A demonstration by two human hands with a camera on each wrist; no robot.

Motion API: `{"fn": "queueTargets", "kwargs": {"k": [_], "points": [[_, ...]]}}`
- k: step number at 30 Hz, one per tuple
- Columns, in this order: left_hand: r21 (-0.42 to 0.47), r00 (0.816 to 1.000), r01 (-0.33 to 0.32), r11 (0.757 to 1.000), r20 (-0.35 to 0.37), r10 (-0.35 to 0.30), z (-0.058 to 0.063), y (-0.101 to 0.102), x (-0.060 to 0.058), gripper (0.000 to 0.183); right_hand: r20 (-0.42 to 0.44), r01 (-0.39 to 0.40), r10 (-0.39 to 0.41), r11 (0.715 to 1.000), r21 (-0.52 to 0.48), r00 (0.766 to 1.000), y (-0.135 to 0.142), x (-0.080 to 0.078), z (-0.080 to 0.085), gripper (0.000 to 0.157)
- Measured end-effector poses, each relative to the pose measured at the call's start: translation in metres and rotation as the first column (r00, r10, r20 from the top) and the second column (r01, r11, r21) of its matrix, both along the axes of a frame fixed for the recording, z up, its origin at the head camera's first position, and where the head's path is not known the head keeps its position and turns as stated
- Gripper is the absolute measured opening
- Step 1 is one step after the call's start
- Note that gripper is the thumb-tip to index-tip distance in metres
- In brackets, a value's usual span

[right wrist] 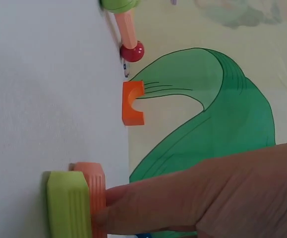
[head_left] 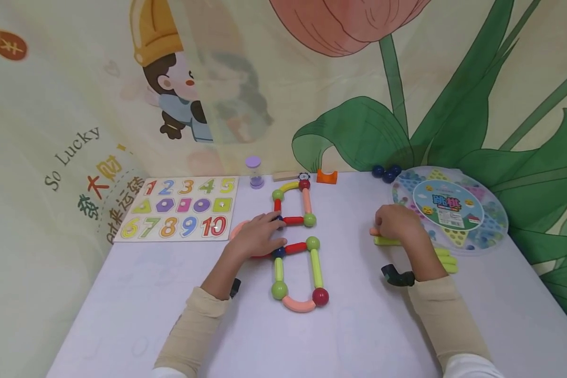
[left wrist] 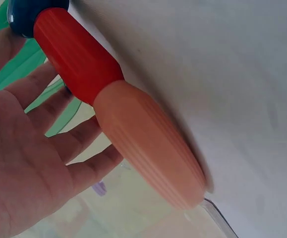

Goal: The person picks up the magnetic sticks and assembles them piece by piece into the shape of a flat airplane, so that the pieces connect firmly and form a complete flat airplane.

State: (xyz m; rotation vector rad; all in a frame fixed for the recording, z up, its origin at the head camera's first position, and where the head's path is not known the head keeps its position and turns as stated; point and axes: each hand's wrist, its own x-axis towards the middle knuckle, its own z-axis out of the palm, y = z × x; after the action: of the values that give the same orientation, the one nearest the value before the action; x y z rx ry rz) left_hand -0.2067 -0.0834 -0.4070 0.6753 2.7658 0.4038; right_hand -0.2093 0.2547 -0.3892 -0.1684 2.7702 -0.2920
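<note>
A magnetic stick-and-ball figure of two loops lies on the table. Its upper loop has a yellow curved stick (head_left: 290, 186); a pink curved stick (head_left: 298, 304) closes the lower one. My left hand (head_left: 255, 236) reaches over its left side, fingers spread and rather straight, fingertips touching a dark blue ball (left wrist: 36, 15), a red stick (left wrist: 79, 54) and a salmon stick (left wrist: 148, 144) joined in a line. Off to the right, my right hand (head_left: 397, 223) pinches another salmon stick (right wrist: 95, 188), lying beside a light green stick (right wrist: 70, 203). The palm hides part of the left side.
A number puzzle board (head_left: 179, 209) lies at back left. Along the back stand a purple sand timer (head_left: 253, 172), an orange arch block (head_left: 327, 177) and several dark blue balls (head_left: 386, 173). A round game box (head_left: 496, 210) and more green sticks (head_left: 446, 260) lie at right.
</note>
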Motion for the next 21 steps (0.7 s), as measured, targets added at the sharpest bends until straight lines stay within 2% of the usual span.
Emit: {"fn": "queueTargets", "kwargs": {"k": [4, 7, 11, 13, 18, 21], "points": [[-0.013, 1.000, -0.016, 1.000, 0.000, 0.016, 0.002, 0.003, 0.000, 0.051, -0.031, -0.037, 0.037, 0.999, 0.004, 0.999, -0.001, -0.004, -0.003, 0.017], [-0.020, 1.000, -0.019, 1.000, 0.000, 0.019, 0.002, 0.004, -0.002, 0.052, -0.134, -0.084, 0.084, 0.996, 0.011, 0.987, -0.008, -0.010, -0.012, 0.018], [-0.019, 1.000, -0.017, 1.000, 0.003, 0.017, 0.002, 0.004, -0.003, 0.053, -0.313, -0.154, 0.163, 0.987, 0.052, 0.936, -0.034, -0.020, -0.025, 0.022], [-0.019, 1.000, -0.014, 1.000, 0.007, 0.014, 0.001, 0.005, -0.004, 0.053, -0.374, -0.177, 0.192, 0.981, 0.076, 0.907, -0.052, -0.023, -0.029, 0.024], [-0.031, 1.000, -0.023, 0.999, 0.014, 0.023, 0.000, 0.005, -0.004, 0.054, -0.457, -0.233, 0.261, 0.965, 0.118, 0.850, -0.094, -0.029, -0.028, 0.022], [-0.034, 1.000, -0.025, 0.999, 0.016, 0.025, 0.000, 0.006, -0.004, 0.054, -0.470, -0.258, 0.288, 0.957, 0.128, 0.834, -0.106, -0.029, -0.028, 0.019]]}}
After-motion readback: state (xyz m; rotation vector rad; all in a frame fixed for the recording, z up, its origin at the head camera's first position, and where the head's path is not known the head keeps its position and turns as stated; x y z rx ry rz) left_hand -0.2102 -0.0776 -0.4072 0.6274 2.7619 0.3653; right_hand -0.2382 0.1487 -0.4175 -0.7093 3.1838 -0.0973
